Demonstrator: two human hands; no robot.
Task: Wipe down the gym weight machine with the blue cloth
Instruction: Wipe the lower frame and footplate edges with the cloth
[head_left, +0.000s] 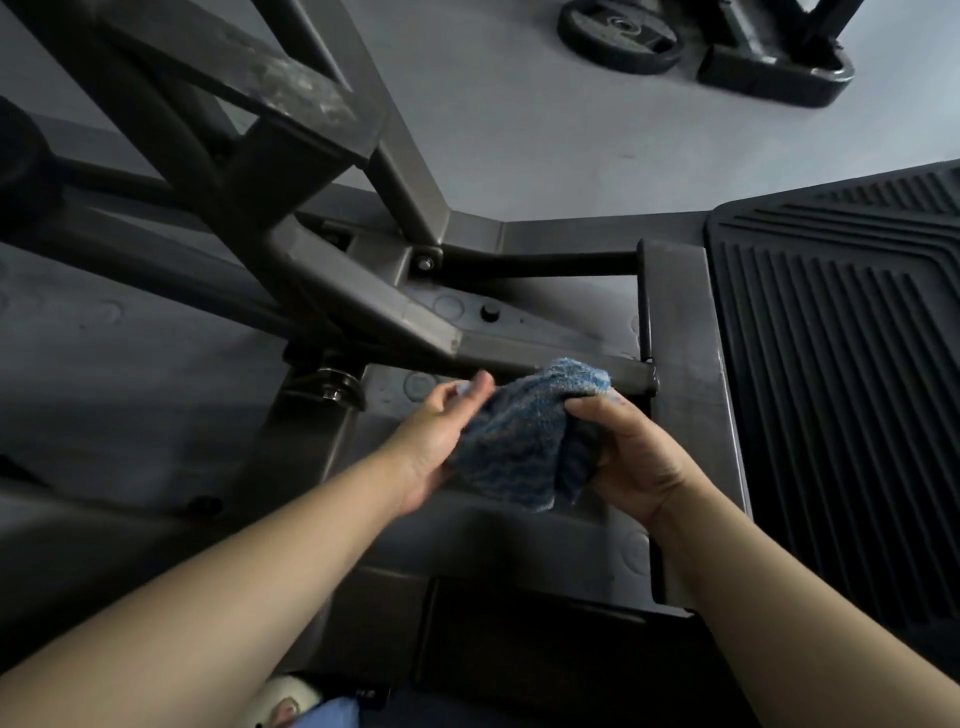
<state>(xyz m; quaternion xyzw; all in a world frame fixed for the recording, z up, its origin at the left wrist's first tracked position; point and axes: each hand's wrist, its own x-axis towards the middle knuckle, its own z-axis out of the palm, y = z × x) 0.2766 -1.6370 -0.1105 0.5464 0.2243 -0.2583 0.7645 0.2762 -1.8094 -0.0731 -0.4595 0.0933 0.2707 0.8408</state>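
With your right hand (631, 457) gripping the bunched blue cloth (524, 434) and your left hand (441, 441) loosely cupping it (fingers relaxed), an uneven wad may skip grime on the frame bar (524, 351) at 12 o'clock.

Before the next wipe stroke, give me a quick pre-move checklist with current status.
1. Blue cloth in hand: ok. The right hand grips its right side.
2. Left hand supporting the cloth: ok. Its fingers lie straight against the left side.
3. Cloth spread flat for wiping: not ok. It is bunched up between the hands.
4. Cloth on the machine: cannot tell. Its top edge overlaps the frame bar in view, contact unclear.
5. Bar free of obstacles: ok. Nothing lies on it near the cloth.
6. Bar already clean: cannot tell. The picture is too dim.
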